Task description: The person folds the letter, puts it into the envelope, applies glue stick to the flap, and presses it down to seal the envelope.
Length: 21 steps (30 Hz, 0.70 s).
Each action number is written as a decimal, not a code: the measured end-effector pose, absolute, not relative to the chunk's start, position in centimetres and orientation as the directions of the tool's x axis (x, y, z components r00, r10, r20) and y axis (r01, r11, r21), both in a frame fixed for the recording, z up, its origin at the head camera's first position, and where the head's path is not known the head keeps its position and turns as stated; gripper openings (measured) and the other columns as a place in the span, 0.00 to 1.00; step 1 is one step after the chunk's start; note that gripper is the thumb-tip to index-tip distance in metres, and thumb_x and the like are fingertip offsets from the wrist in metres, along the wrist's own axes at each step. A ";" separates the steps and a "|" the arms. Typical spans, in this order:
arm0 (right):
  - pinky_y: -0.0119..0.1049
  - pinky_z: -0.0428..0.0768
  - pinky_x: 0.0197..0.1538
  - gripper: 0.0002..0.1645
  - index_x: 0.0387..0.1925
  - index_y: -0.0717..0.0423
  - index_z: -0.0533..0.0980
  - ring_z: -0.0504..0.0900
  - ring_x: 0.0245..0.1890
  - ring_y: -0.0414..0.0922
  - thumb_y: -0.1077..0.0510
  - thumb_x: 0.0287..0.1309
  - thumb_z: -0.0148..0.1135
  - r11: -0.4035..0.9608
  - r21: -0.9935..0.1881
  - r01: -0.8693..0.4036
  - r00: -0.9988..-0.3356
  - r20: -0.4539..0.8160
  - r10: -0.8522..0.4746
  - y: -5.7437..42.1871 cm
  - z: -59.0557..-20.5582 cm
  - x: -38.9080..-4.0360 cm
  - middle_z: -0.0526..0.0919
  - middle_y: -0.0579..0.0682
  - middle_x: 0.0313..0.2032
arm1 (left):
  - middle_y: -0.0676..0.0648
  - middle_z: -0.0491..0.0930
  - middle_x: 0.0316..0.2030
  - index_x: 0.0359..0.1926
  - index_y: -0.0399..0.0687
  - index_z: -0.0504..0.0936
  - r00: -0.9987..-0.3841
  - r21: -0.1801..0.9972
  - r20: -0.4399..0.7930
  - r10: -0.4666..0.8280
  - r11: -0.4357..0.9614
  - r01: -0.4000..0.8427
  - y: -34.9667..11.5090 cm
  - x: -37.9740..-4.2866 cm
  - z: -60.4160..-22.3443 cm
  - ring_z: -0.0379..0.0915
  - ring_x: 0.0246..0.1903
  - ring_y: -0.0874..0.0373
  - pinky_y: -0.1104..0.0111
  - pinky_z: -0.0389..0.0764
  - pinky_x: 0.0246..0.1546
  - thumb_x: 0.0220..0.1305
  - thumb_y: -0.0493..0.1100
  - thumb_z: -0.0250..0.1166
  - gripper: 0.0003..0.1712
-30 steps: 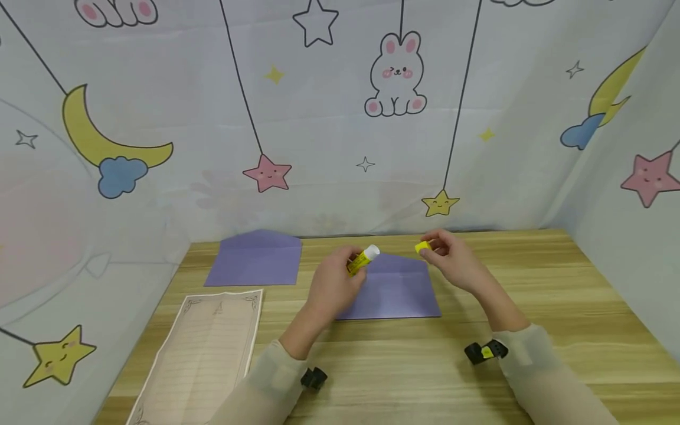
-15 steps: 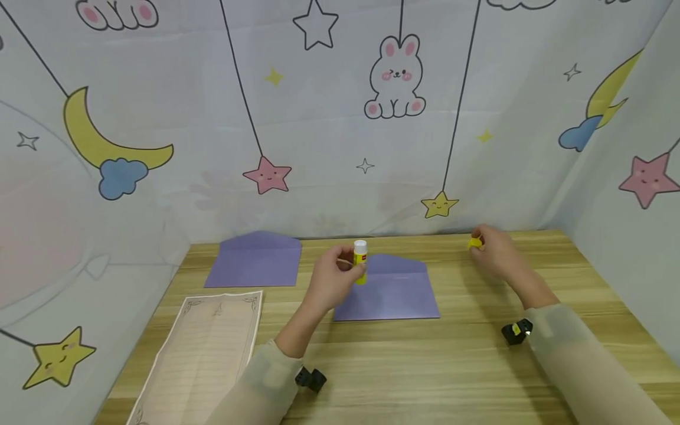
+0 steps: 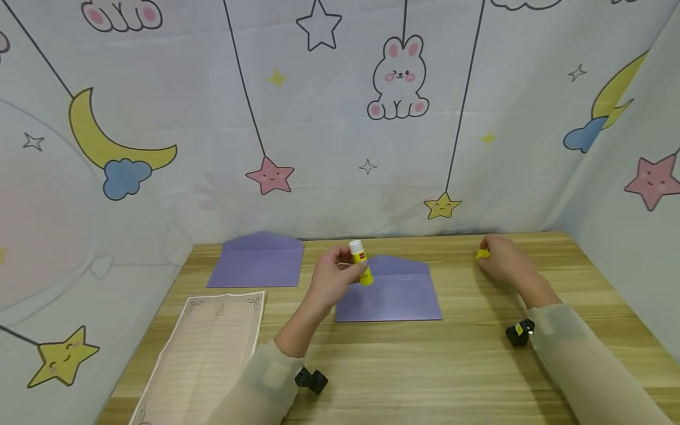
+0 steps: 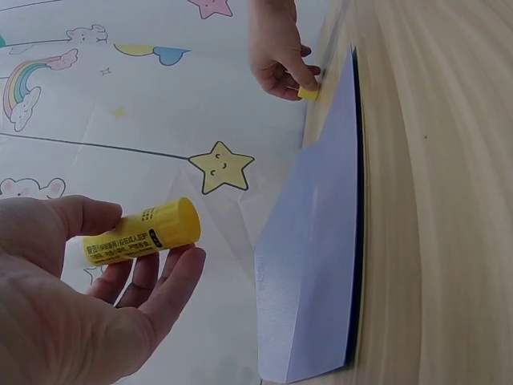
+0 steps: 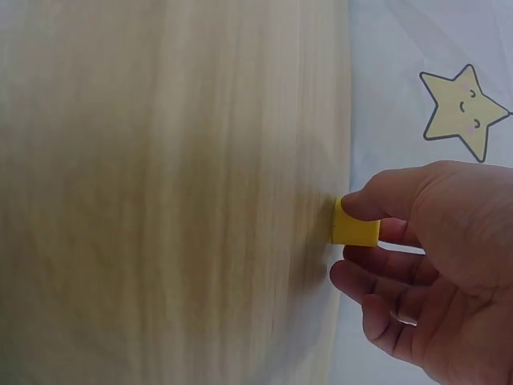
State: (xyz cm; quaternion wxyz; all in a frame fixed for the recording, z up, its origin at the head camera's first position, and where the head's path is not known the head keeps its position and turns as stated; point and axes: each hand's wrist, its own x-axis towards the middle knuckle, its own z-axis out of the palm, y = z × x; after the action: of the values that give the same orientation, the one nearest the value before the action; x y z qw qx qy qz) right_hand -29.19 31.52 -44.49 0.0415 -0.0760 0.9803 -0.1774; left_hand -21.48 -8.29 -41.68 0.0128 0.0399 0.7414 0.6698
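My left hand [image 3: 330,280] holds a yellow glue stick [image 3: 362,265] between thumb and fingers, its white end pointing up. The glue stick is above the left part of a purple envelope [image 3: 393,298] whose flap lies opened toward the back. In the left wrist view the yellow base of the glue stick [image 4: 144,233] faces the envelope side. Over at the back right, my right hand [image 3: 504,260] pinches the small yellow cap [image 5: 355,224] by thumb and fingers. The cap is at the table surface, apparently touching it.
A second purple envelope [image 3: 257,265] lies at the back left. In front of it is a lined sheet of letter paper [image 3: 204,348] with an ornate border. A printed cloth [image 3: 329,118] hangs along the wooden table's [image 3: 414,372] back edge.
My right hand has carried the cap to the right, away from the glue stick, and down to the table. My left hand has turned the glue stick more upright.
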 end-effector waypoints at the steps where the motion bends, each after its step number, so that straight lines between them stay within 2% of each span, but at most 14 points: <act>1: 0.69 0.76 0.57 0.27 0.62 0.76 0.70 0.77 0.57 0.72 0.61 0.69 0.63 0.925 -0.356 -0.132 -0.985 -0.058 -0.162 31.5 -44.5 -29.2 0.77 0.76 0.58 | 0.38 0.81 0.47 0.55 0.31 0.79 -0.997 0.996 0.028 0.074 0.085 0.034 -8.3 -21.5 -41.7 0.84 0.45 0.49 0.61 0.89 0.43 0.65 0.36 0.72 0.21; 6: 0.70 0.72 0.63 0.37 0.71 0.77 0.61 0.71 0.64 0.75 0.59 0.71 0.62 0.926 -0.351 -0.136 -0.988 -0.021 -0.153 30.6 -43.8 -28.7 0.70 0.79 0.65 | 0.37 0.82 0.46 0.53 0.30 0.79 -0.998 1.000 -0.012 0.067 0.010 -0.011 -8.2 -21.8 -41.7 0.85 0.44 0.49 0.61 0.90 0.42 0.66 0.34 0.71 0.19; 8: 0.70 0.72 0.64 0.38 0.72 0.77 0.61 0.71 0.64 0.74 0.56 0.73 0.62 0.919 -0.366 -0.144 -0.988 0.002 -0.154 29.5 -43.0 -28.3 0.70 0.78 0.65 | 0.38 0.82 0.46 0.53 0.30 0.78 -0.998 1.000 -0.023 0.065 -0.012 -0.024 -8.2 -21.8 -41.7 0.84 0.43 0.50 0.61 0.90 0.43 0.66 0.35 0.71 0.18; 11: 0.67 0.75 0.62 0.39 0.74 0.74 0.61 0.74 0.62 0.71 0.53 0.74 0.62 0.878 -0.450 -0.165 -0.985 0.025 -0.172 27.3 -41.6 -27.7 0.73 0.75 0.64 | 0.38 0.83 0.47 0.54 0.31 0.78 -0.997 0.998 -0.032 0.068 -0.042 -0.035 -8.2 -21.7 -41.6 0.84 0.42 0.51 0.60 0.89 0.44 0.67 0.35 0.71 0.19; 15: 0.61 0.80 0.56 0.35 0.72 0.67 0.66 0.79 0.57 0.64 0.53 0.74 0.63 0.777 -0.583 -0.239 -0.970 0.107 -0.217 23.8 -40.8 -26.5 0.78 0.68 0.59 | 0.37 0.83 0.48 0.56 0.31 0.77 -0.996 0.996 -0.043 0.078 -0.079 -0.050 -8.2 -21.6 -41.6 0.85 0.41 0.51 0.60 0.88 0.46 0.69 0.37 0.71 0.20; 21: 0.45 0.83 0.45 0.26 0.64 0.59 0.74 0.84 0.46 0.49 0.50 0.72 0.69 0.602 -0.682 -0.415 -0.909 0.287 -0.301 18.4 -41.0 -23.9 0.85 0.53 0.49 | 0.36 0.82 0.49 0.58 0.30 0.76 -0.993 0.984 -0.068 0.092 -0.158 -0.082 -8.2 -21.6 -41.5 0.86 0.40 0.50 0.59 0.88 0.49 0.70 0.37 0.70 0.21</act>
State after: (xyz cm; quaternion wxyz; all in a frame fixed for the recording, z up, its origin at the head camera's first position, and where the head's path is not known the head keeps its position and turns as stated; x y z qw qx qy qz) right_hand -23.89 18.42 -41.04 -0.0714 -0.2006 0.8922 -0.3983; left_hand -21.58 -8.23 -41.51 0.0572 0.0041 0.6461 0.7611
